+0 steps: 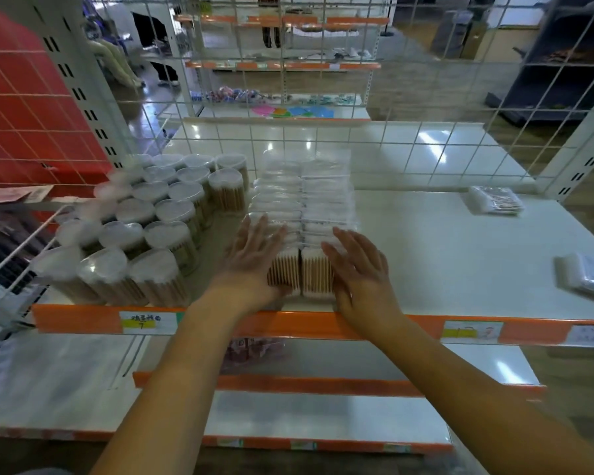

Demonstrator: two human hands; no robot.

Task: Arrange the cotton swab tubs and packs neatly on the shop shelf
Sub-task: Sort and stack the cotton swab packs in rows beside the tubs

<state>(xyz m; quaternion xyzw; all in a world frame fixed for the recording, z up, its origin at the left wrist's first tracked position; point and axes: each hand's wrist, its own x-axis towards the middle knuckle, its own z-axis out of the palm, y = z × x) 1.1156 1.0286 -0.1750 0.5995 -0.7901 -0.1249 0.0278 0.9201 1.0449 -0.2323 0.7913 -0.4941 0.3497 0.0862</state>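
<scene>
Head camera looks down on the cotton swab packs (304,214), stood in two rows side by side in the middle of the white shop shelf (443,255), running from the orange front edge (323,325) toward the wire grid back (391,145). My left hand (254,255) presses flat against the left side of the front packs, fingers straight and released; my right hand (357,269) does the same on the right side, nothing clutched. Just left of the packs, the round cotton swab tubs (144,224) stand in close rows. Two loose packs (496,199) (585,277) lie well apart on the right, blurred, probably swabs too.
</scene>
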